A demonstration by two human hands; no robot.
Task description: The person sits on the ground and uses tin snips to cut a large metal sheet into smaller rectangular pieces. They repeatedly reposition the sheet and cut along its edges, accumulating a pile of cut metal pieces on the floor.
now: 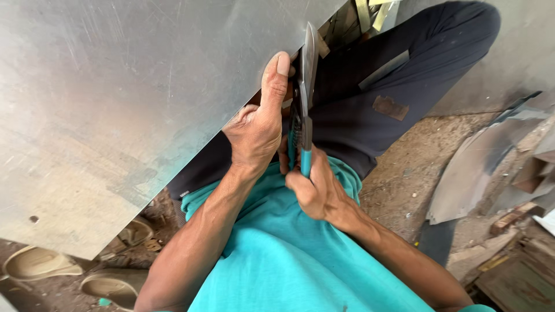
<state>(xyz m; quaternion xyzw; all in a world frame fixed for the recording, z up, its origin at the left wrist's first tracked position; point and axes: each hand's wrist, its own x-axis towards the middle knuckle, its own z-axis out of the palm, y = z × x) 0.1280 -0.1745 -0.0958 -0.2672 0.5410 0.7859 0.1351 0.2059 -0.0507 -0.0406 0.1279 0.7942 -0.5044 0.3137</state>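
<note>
- Snips (pixel 304 115) sit in the right hand (pixel 315 188), fingers curled tight around the teal handles, which are drawn close together.
- Blades point up and away from the body, nearly closed, running along the cut edge of the sheet (pixel 127 110).
- Left hand (pixel 257 130) grips that same edge just beside the snips: thumb stretched flat up the top face of the metal, fingers hidden beneath it, so it is clamped on the sheet.
- Both hands are almost touching, the left one a little higher than the right.
- Sheet is large, dull grey and scratched, filling the upper left of the view and slanting down over the person's lap; a small hole shows near its lower left corner.
- Below the hands lie a teal shirt (pixel 289 260) and dark trousers (pixel 381 75), one knee raised to the upper right.
- Sandals (pixel 40 263) rest on the dirt floor under the sheet's lower corner.
- Scrap pieces (pixel 480 167) of curved metal lie well apart on the right, with wooden bits beside them.
</note>
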